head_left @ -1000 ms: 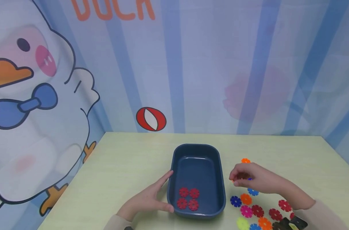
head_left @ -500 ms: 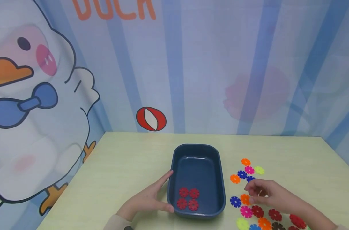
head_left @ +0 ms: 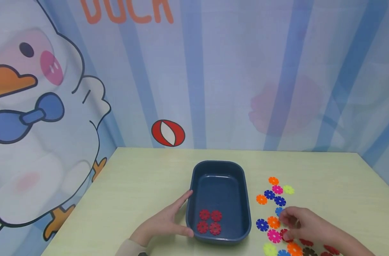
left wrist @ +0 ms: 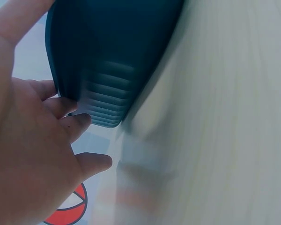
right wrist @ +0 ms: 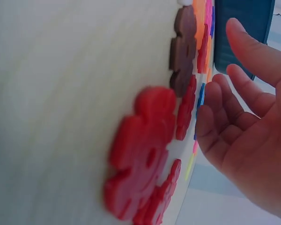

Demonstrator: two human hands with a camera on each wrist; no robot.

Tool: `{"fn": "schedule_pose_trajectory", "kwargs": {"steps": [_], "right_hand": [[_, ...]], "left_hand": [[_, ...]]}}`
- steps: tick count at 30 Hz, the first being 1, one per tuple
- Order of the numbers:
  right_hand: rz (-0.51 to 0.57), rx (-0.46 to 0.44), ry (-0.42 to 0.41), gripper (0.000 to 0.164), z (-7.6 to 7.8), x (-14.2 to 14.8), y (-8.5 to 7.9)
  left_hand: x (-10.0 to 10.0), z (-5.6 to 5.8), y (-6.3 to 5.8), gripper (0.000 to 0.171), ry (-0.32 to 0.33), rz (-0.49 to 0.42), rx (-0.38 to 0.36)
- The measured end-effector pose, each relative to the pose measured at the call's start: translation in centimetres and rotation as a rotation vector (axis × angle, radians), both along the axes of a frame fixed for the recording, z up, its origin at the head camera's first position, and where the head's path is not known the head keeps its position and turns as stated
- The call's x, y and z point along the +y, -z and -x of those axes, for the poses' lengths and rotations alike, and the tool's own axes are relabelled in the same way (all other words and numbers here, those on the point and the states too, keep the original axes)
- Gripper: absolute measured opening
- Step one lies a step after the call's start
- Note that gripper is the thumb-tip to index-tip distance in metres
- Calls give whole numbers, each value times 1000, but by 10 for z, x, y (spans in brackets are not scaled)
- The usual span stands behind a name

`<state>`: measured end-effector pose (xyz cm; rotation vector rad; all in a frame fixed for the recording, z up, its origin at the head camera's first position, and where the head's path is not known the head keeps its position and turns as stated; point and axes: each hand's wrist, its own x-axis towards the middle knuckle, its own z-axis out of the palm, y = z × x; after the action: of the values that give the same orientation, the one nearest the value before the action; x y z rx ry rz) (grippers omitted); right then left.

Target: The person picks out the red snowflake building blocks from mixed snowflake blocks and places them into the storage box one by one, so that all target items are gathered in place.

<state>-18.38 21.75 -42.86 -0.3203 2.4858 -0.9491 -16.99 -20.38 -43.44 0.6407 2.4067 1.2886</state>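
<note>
A dark blue rectangular tub (head_left: 220,192) stands on the table, with several red snowflake discs (head_left: 216,215) flat on its floor at the near left. My left hand (head_left: 162,222) is at the tub's left side, its fingers extended along the wall and thumb at the near corner. To the right, my right hand (head_left: 304,224) is low over loose discs, thumb and forefinger spread around a dark red disc (head_left: 283,231). In the right wrist view a gap shows between that thumb and the fingertips, with nothing held there. Other red discs (right wrist: 140,154) lie below the hand.
Orange (head_left: 273,222), pink (head_left: 273,236), blue (head_left: 262,224), yellow (head_left: 288,189) and brown (right wrist: 183,51) discs are scattered right of the tub. Behind the pale table (head_left: 149,170) hangs a printed curtain (head_left: 226,89) with a duck on it.
My right hand has moved from the far discs back toward the near side, down to the dark red disc. The left hand and the tub have stayed in place.
</note>
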Motion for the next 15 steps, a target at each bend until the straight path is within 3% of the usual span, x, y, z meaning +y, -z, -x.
{"fn": "schedule_pose_trajectory", "kwargs": {"steps": [10, 15], "right_hand": [[-91, -10, 51, 40, -1, -1, 3], [-97, -10, 37, 39, -1, 1, 5]], "left_hand": [[0, -1, -1, 112, 2, -3, 6], [-1, -1, 0, 111, 8, -8, 9]]}}
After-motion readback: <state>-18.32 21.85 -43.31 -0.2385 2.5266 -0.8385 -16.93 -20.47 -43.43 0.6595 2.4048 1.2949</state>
